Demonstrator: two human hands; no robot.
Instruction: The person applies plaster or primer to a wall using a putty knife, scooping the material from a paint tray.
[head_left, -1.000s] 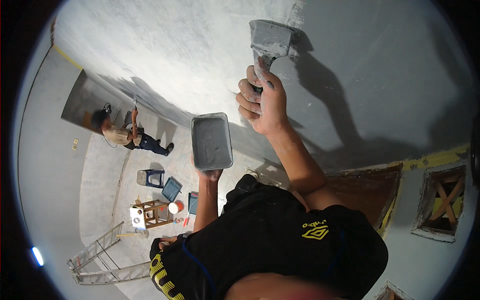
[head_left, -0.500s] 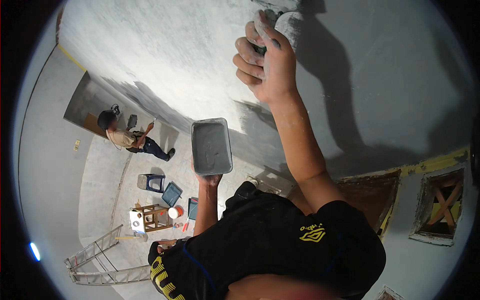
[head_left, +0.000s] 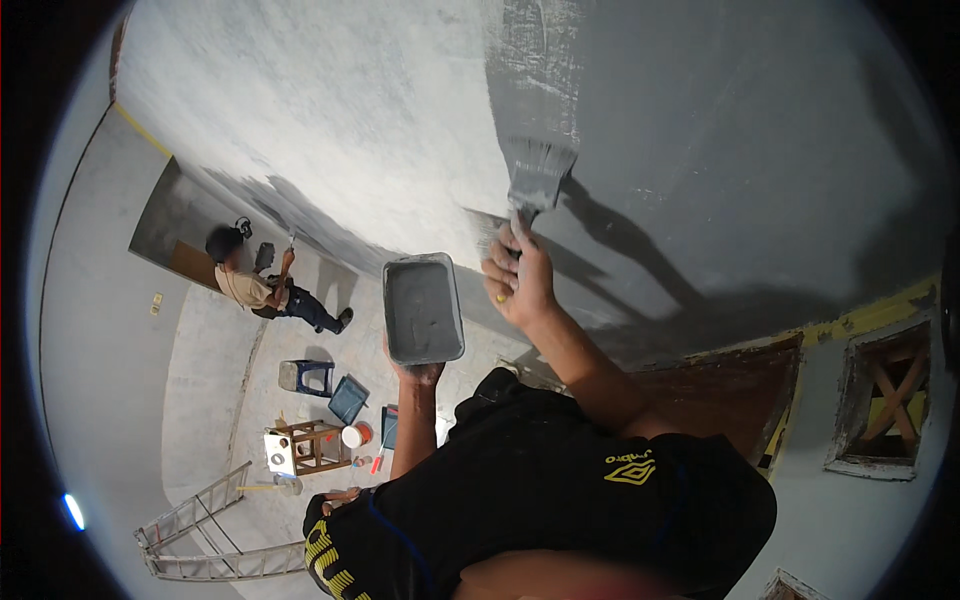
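Note:
My right hand [head_left: 522,275] is closed around the handle of a wide paintbrush [head_left: 540,178], its bristles against the wall [head_left: 400,130]. Dark grey paint covers the wall to the right of the brush and in a streaky strip above it; to the left the surface is pale. My left hand [head_left: 415,372] holds up a rectangular paint tray [head_left: 424,310] from below, near my chest. Grey paint lies inside, and smears coat the rim. Most of the left hand's fingers are hidden under the tray.
A co-worker [head_left: 250,280] stands along the same wall, brush raised. On the floor are a stool [head_left: 307,377], a wooden stand [head_left: 310,447], a bucket [head_left: 355,435], a dark tray [head_left: 348,399] and a metal ladder [head_left: 205,520]. A framed opening [head_left: 885,400] is at right.
My right hand has come down from high on the wall, leaving a fresh grey strip above the paintbrush. The paint tray has dropped slightly. The co-worker's brush arm has risen.

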